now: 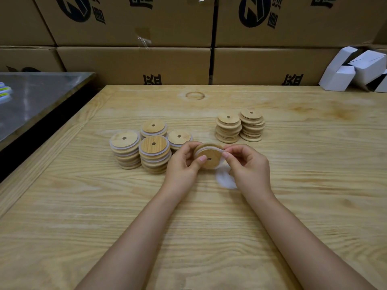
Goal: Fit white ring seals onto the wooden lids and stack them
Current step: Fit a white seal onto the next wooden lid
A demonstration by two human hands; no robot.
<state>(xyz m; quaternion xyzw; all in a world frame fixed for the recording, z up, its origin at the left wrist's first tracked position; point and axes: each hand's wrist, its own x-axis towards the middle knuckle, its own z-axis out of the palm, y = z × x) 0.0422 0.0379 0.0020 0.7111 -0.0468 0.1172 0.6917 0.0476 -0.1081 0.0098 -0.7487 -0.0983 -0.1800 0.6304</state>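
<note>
Head view: left hand grips a lid tilted above the table, steadying it so the right hand can pinch and stretch a seal round its rim (spare seals just below). Sealed stacks wait left; bare stacks behind.
</note>
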